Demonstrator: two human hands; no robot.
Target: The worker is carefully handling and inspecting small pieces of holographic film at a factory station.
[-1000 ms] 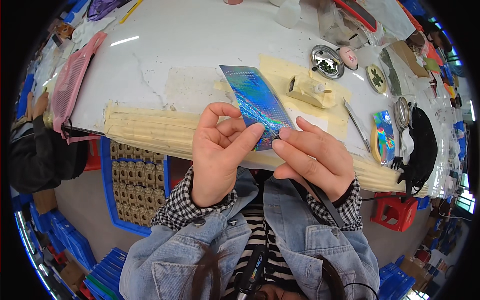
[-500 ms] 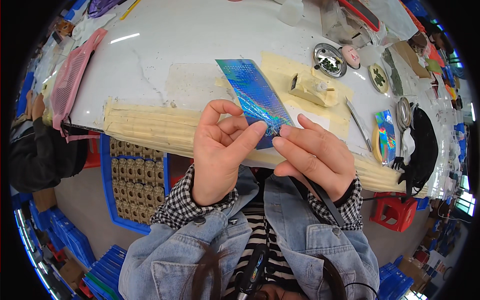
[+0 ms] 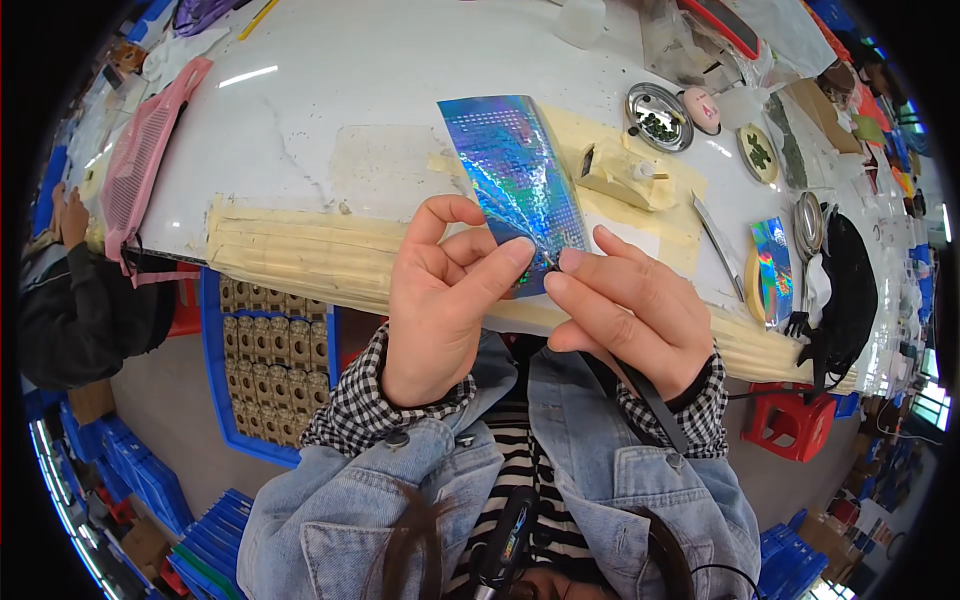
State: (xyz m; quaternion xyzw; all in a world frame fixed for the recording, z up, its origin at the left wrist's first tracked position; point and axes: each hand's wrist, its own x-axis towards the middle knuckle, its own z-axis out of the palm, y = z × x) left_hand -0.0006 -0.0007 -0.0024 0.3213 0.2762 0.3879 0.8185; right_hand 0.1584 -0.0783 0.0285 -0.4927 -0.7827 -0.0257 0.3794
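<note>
A blue holographic sheet (image 3: 510,150) is held raised and slanted above the taped front edge of a white table (image 3: 330,80), its lower end gripped between two bare hands. By the left hand (image 3: 440,300), the sheet is pinched near its lower end with the thumb and a bent forefinger, the other fingers being loosely curled. By the right hand (image 3: 640,320), thumb and fingers are brought close together around a slim black tool (image 3: 650,405), apparently tweezers, whose tip seems to be set at the sheet; whether anything is caught in it cannot be told. Work on the sheet is judged to be under way rather than finished: rows of small marks are seen across much of its surface, while the lower end is partly covered by fingers, so how much has been dealt with cannot be counted. No separated piece can be made out between the hands. Small dark pieces are already gathered in a metal dish (image 3: 668,104), and further ones in a pale round dish (image 3: 757,143). A tape-covered block (image 3: 625,182), a knife (image 3: 718,245) and a second holographic strip (image 3: 771,262) are left untouched nearby. Below, bronze-coloured parts (image 3: 275,345) are lined up in a blue tray (image 3: 214,375), their stage of completion unclear.
</note>
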